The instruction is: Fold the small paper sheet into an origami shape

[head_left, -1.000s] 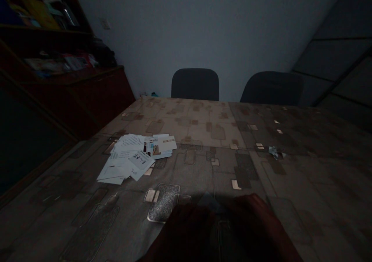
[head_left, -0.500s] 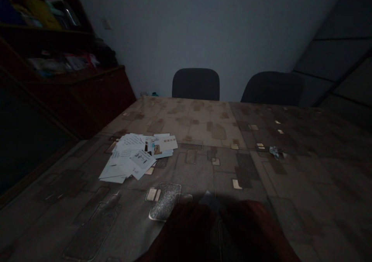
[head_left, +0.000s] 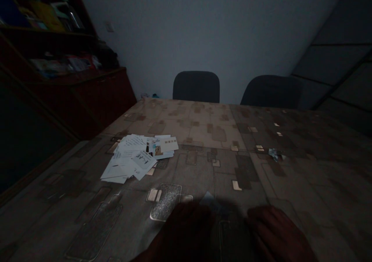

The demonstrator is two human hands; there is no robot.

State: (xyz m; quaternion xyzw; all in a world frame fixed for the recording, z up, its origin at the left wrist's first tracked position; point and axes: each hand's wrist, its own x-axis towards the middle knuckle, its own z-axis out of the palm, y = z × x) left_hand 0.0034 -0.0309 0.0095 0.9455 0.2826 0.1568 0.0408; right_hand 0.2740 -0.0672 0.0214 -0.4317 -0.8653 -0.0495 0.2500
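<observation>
A small pale piece of paper (head_left: 209, 200) with a pointed top corner lies on the table near me, mostly in shadow. My left hand (head_left: 188, 225) is closed at its left side, the fingers against the paper; their tips are too dark to make out fully. To the right, apart from the paper, my right hand (head_left: 274, 229) rests palm down on the tablecloth. Its fingers lie side by side, slightly bent, and I see nothing in them.
A patterned tablecloth (head_left: 203, 118) covers the table. Overlapping printed cards (head_left: 130, 159) lie at the left. Farther right is a crumpled scrap (head_left: 273, 154). Two dark chairs, one in the middle (head_left: 196, 87), stand behind the table. A shelf cabinet (head_left: 101, 95) is at the left.
My right hand has moved right, away from the paper and from my left hand. The left hand and the paper have stayed almost in place.
</observation>
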